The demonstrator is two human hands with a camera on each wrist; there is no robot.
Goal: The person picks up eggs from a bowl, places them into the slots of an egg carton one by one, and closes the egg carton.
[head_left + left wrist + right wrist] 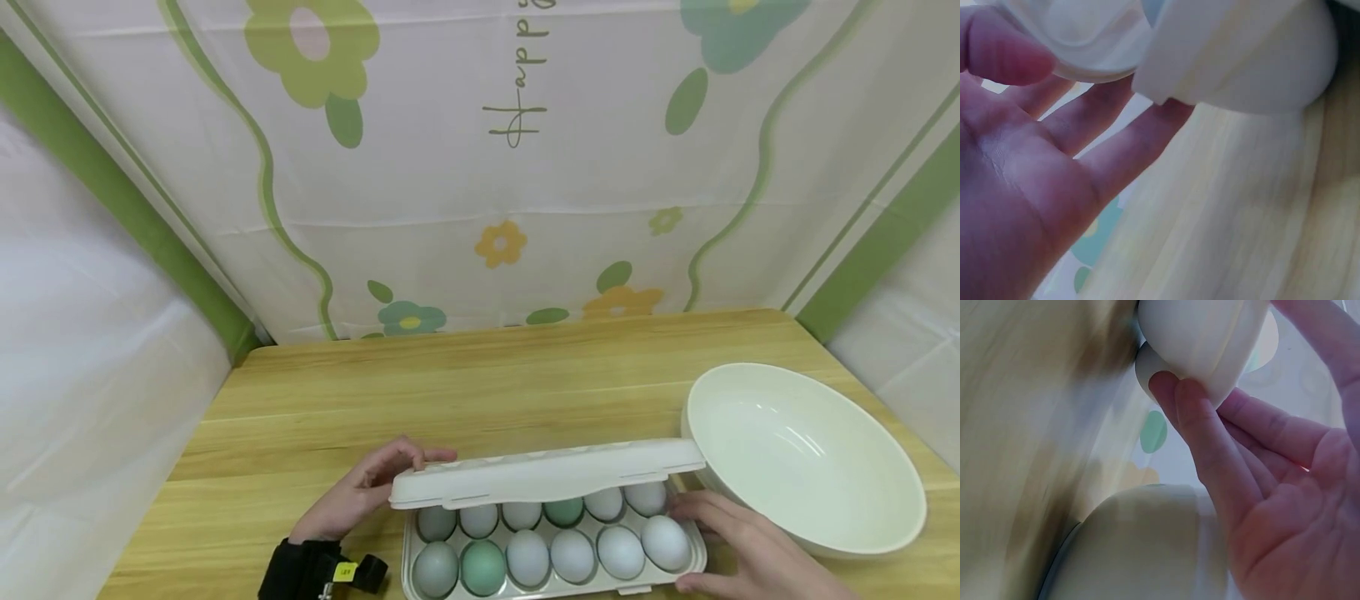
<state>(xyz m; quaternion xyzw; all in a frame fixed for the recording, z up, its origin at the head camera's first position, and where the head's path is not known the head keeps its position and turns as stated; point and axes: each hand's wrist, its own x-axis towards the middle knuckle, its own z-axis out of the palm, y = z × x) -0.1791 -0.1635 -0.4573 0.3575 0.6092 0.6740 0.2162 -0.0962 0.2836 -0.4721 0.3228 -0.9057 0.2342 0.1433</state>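
A white egg carton (pixel 697 552) lies at the table's near edge, its lid (pixel 555 477) raised partway. Two rows of pale eggs (pixel 528 558) fill the cups, with a greener egg (pixel 483 567) in the front row and another at the back. At the lid's left end my left hand (pixel 371 483) holds the edge between thumb and fingers; the left wrist view shows its fingertips along the carton (pixel 1254 56). My right hand (pixel 742 537) grips the right end of the base, thumb in front and fingers at the side. The lid overlaps part of the back row.
A large white oval bowl (pixel 810 458) stands at the right, close beside the carton and my right hand. Behind the wooden table (pixel 450 383) hangs a flower-printed cloth (pixel 420 183). White cloth also hangs along both sides.
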